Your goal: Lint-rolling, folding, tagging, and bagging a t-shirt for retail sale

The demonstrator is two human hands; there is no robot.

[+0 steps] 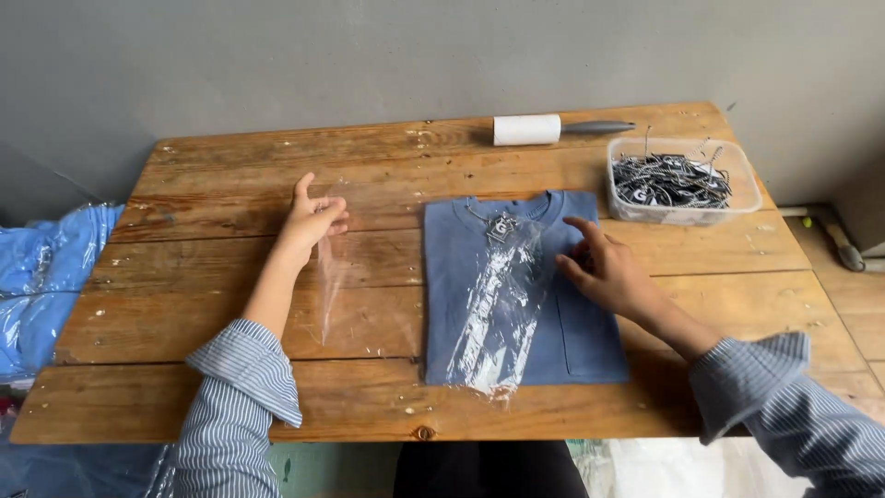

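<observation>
Clear bag point(369, 277) pinched by left hand point(312, 221) — right hand point(608, 267) flat, open on folded shirt point(516, 286).

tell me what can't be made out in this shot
Head view:
- Tag on the folded blue shirt: too small to read.
- Shirt middle: veiled by the glaring clear plastic bag.
- Clear tub: tangled contents too small to count.
- Blue bundle: cut by the left edge.
- Left hand grip on the plastic: unclear.

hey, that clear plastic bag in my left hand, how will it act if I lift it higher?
The bag is probably floppy: it sags and wrinkles below the left hand. It looks very light, and its glossy film may be slippery.
</observation>
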